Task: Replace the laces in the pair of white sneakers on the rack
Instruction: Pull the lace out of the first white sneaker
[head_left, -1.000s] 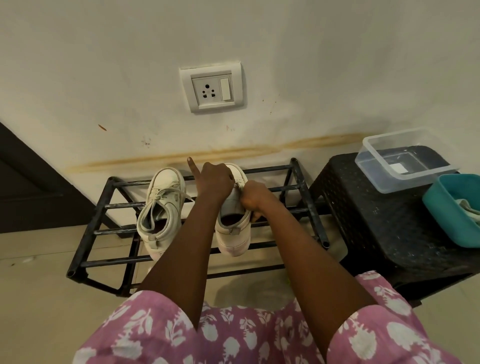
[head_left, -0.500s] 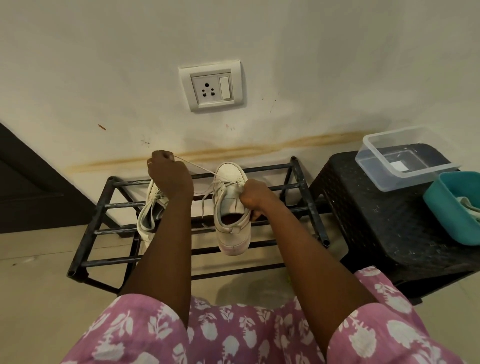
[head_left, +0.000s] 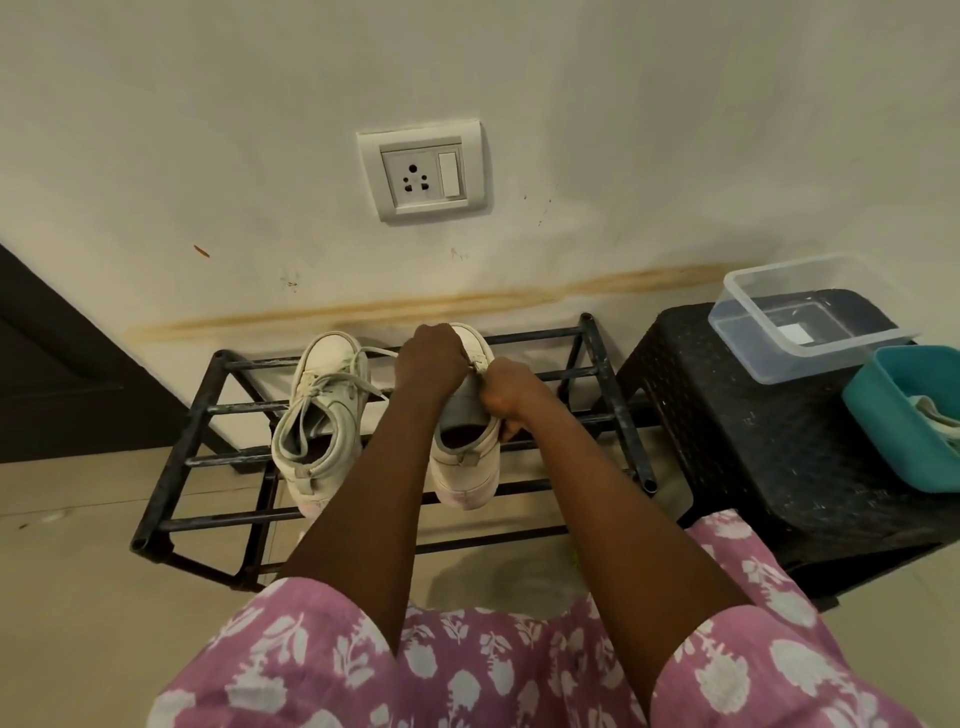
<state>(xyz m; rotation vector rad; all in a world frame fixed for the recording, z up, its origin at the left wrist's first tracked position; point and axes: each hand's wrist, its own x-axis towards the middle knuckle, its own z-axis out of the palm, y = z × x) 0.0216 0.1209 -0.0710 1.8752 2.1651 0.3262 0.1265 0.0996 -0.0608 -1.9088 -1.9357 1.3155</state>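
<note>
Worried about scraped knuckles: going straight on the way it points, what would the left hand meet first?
The left hand would probably meet the toe of the sneaker under it first, then the wall behind; depth is unclear.

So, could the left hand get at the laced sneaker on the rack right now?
Probably yes. The laced sneaker sits uncovered on the rack beside the left hand, nothing between them, though that hand must first release the lace it grips.
</note>
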